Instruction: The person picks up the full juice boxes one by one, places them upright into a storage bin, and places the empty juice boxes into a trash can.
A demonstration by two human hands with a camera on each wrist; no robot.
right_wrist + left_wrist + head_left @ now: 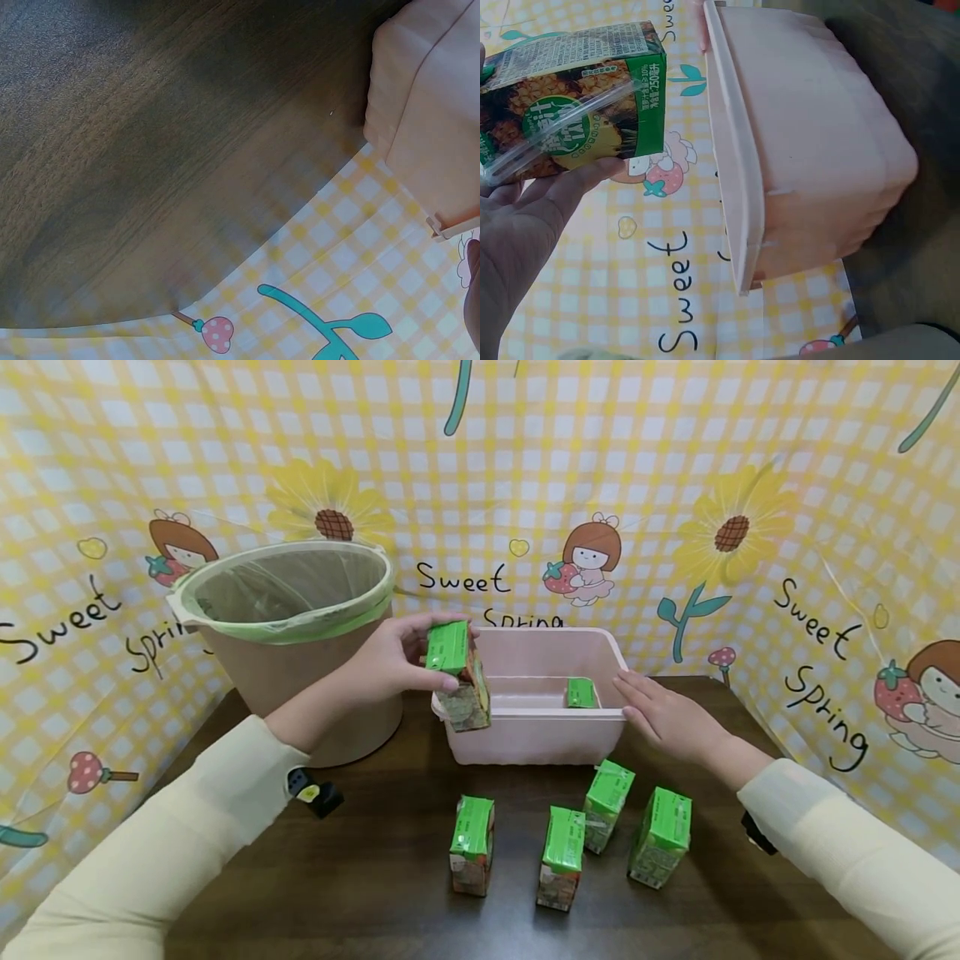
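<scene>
My left hand (390,656) grips a green juice box (459,677) by its top, above the near left rim of a pink plastic bin (540,739). The left wrist view shows pineapples and a wrapped straw on this juice box (570,101), held beside the bin (802,112). My right hand (667,714) has its fingers straight and rests them against the bin's right rim. One juice box (581,692) lies inside the bin. On the table in front stand several more: a left one (472,843), a middle one (561,856), one behind it (607,802) and a right one (662,835).
A large beige trash can (300,693) with a clear liner stands at the left, close to my left forearm. The dark wooden table (360,877) ends against a yellow checked cloth backdrop (480,485) with printed flowers and figures.
</scene>
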